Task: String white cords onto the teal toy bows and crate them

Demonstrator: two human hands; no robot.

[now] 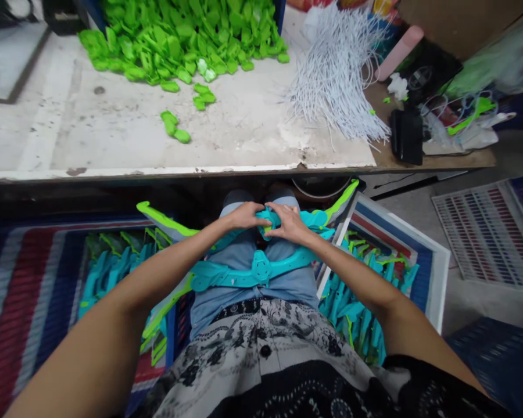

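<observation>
Above my lap, my left hand [247, 216] and my right hand [290, 223] are closed around the middle of a teal plastic toy bow [314, 219] with lime-green and grey limbs. The thumbs and fingers of both hands meet at its centre block, and they hide part of it. A second teal bow-shaped piece [230, 276] lies across my thighs, nearer my body, with a raised centre hub. Green limbs reach out past my left forearm and toward the right under the table edge.
A worktable [126, 139] in front bears a heap of green plastic parts [192, 35] and a bundle of white strings [335, 75]. Similar bow pieces fill a white-rimmed crate [440, 290] at right; more teal pieces [108, 273] lie on striped material at left.
</observation>
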